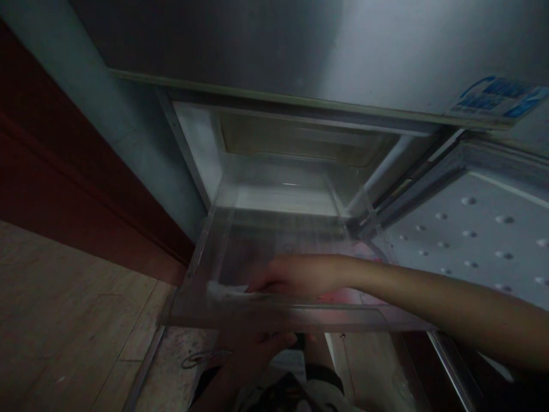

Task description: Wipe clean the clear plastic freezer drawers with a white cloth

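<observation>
A clear plastic drawer (274, 316) is pulled out of the open fridge compartment. My right hand (295, 276) reaches into it from the right, its fingers curled down behind the front wall. A white wad (227, 292), which looks like a cloth or tissue, lies at the fingertips, blurred by motion; the hand seems to grip it. Under the drawer front, above my lap, is my left hand (274, 346), dim and smeared, with its grip unclear. Something pink (364, 250) shows in or through the drawer's right side.
The fridge door (484, 229) stands swung out on the right. Above is a closed metallic upper door (266, 46) with a blue sticker (497, 96). A reddish-brown wooden panel (86, 189) stands left of the fridge, above the wood-look floor (77, 303).
</observation>
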`<state>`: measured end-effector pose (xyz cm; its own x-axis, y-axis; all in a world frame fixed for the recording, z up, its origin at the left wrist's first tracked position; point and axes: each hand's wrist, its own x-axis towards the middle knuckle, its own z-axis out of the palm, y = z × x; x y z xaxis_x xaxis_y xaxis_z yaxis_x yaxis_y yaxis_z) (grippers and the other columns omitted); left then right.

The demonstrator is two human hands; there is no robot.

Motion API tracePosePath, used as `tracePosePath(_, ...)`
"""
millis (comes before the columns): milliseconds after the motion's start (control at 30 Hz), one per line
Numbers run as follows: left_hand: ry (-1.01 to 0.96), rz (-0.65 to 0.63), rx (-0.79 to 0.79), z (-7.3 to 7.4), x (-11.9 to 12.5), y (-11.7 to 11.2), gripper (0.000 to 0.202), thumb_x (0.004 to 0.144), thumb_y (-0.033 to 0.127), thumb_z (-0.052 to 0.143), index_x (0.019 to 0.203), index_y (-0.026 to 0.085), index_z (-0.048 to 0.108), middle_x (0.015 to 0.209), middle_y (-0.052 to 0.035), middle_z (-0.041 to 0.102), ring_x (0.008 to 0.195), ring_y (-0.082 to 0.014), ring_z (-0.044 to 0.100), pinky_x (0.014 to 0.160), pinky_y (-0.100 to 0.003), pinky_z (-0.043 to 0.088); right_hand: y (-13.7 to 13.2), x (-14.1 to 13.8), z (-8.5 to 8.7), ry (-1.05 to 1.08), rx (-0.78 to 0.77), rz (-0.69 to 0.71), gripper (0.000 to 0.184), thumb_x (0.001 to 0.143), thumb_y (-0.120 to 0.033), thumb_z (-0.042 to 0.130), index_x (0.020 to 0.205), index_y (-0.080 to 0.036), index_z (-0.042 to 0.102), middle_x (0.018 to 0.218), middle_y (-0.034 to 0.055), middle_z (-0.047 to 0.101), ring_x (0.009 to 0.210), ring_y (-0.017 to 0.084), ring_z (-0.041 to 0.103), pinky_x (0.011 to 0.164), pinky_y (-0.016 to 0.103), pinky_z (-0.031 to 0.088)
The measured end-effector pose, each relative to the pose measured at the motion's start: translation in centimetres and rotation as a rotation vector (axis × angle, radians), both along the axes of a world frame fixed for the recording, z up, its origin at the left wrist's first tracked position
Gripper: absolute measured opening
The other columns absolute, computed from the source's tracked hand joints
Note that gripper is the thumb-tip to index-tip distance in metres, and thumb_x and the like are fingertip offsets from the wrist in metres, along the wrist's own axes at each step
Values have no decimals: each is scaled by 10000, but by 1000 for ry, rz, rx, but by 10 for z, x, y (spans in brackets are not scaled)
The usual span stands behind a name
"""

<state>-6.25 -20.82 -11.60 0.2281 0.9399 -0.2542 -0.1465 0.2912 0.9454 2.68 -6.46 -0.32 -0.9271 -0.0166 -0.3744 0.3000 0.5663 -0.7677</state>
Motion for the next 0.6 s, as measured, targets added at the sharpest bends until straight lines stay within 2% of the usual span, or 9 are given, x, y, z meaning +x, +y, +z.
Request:
tracePosePath(100, 17, -6, 51, 1, 0, 3, 404, 784, 552, 637, 849, 187, 797, 918, -98, 788, 947, -298, 712, 930, -434, 536, 0, 34, 3, -50, 59, -80, 311, 940, -38, 462, 1100, -89, 724, 994, 104, 761, 822, 127, 675, 732, 212, 459)
tracePosePath(200, 15, -28, 76, 0, -2, 2, 364, 800, 510, 639, 851, 186, 796, 955, -93, 789, 968, -295, 711, 974, -432, 509, 1, 64, 8, -112, 130, -86, 279, 910, -50, 503, 1028, -120, 746, 938, 100, 768, 824, 155, 694, 724, 238, 455)
tracePosePath(333, -10, -25, -15, -10, -5, -3, 334, 802, 467, 642, 888, 183, 794, 1002, -94, 787, 1029, -307, 703, 994, -430, 485, -1, 99, 24, -340, 291, -144, 358, 838, 23, 471, 982, -128, 762, 950, 113, 771, 885, 207, 713, 746, 280, 469)
tracePosePath(467, 15, -41, -108, -13, -6, -7, 346, 790, 473, 627, 878, 187, 801, 986, -91, 792, 1048, -318, 697, 1019, -456, 459, -6, 120, 38, -567, 371, -207, 459, 776, 86, 440, 1050, -105, 755, 1040, 158, 758, 1009, 277, 712, 824, 341, 499)
tracePosePath(600, -39, -43, -98, -6, -4, -6, 301, 811, 426, 620, 870, 193, 801, 973, -76, 795, 1040, -295, 701, 1033, -446, 451, -9, 125, 40, -563, 418, -247, 498, 756, 118, 415, 1024, -124, 759, 1034, 142, 763, 965, 243, 727, 786, 307, 516)
